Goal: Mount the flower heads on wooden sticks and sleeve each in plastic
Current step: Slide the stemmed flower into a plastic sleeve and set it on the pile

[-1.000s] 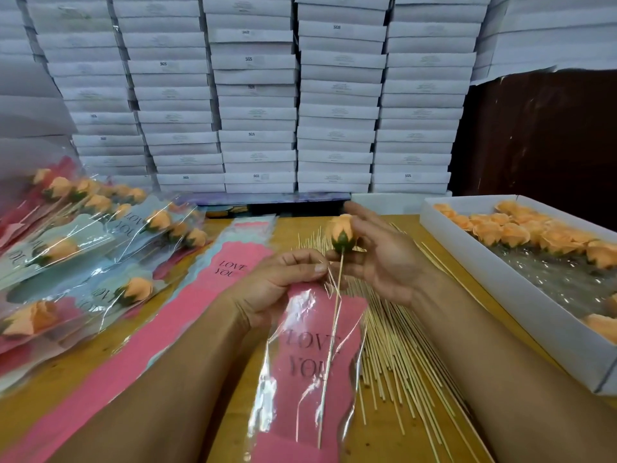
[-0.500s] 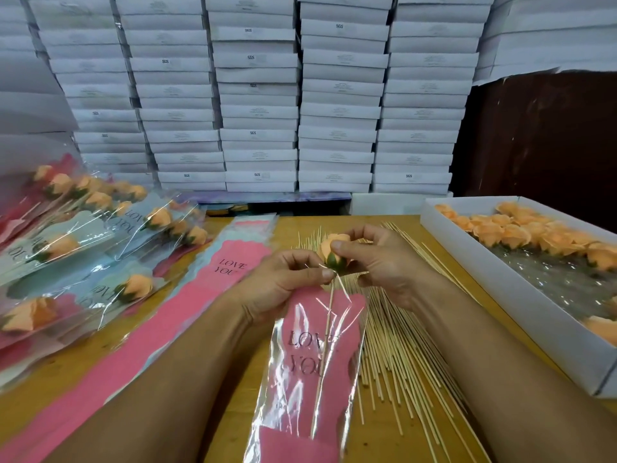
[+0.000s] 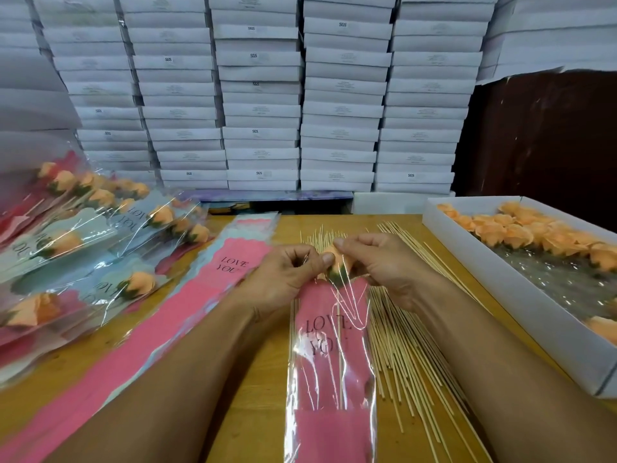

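Note:
An orange flower head (image 3: 338,262) with a green base sits on a thin wooden stick (image 3: 339,332) that runs down inside a clear plastic sleeve (image 3: 329,369) with a pink "LOVE YOU" card. My right hand (image 3: 384,265) pinches the flower head at the sleeve's mouth. My left hand (image 3: 287,275) pinches the sleeve's top edge beside it. The flower head is at the opening, partly hidden by my fingers.
Loose wooden sticks (image 3: 410,355) lie fanned under and right of the sleeve. A white box (image 3: 521,295) of orange flower heads stands at the right. A stack of empty pink sleeves (image 3: 187,309) lies left of centre, sleeved flowers (image 3: 83,248) at far left. Stacked white boxes (image 3: 260,95) line the back.
My right hand has lowered the flower, sliding the stick deeper into the sleeve until the head reaches its mouth. My left hand kept hold of the sleeve's top.

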